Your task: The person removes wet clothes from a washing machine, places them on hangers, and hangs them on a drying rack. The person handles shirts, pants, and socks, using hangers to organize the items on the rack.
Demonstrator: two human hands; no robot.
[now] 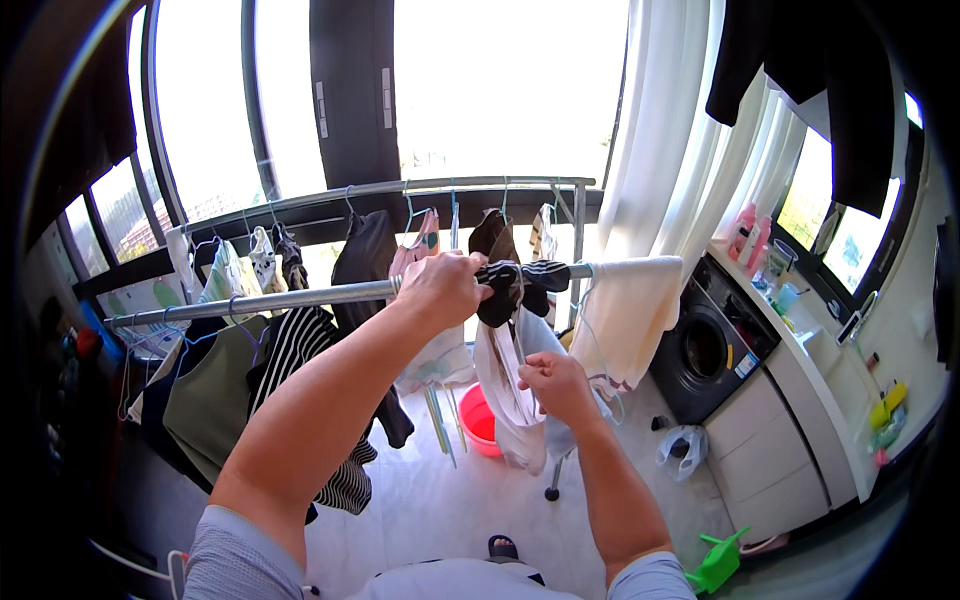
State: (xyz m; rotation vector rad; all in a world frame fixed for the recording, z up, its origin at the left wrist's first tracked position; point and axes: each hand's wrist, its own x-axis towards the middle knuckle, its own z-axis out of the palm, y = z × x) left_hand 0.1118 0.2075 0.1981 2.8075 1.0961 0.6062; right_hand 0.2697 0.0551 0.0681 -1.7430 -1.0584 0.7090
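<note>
A black-and-white striped garment (544,275) lies over the right part of the front metal rail (300,298). My left hand (442,289) is on that rail, its thumb and fingers closed at the garment's left edge. Lower and to the right, my right hand (559,384) pinches a thin pale strap or cord (519,330) that hangs from the rail. Behind the strap hangs a white garment (510,420), partly hidden by my right hand. A cream towel (626,319) is draped over the rail's right end.
Clothes on hangers fill the rail's left side, among them an olive garment (214,382). A second rail (450,182) with laundry stands behind. A red bucket (480,420) is on the floor. At right are a washing machine (701,341), a plastic bag (684,452) and a green watering can (718,561).
</note>
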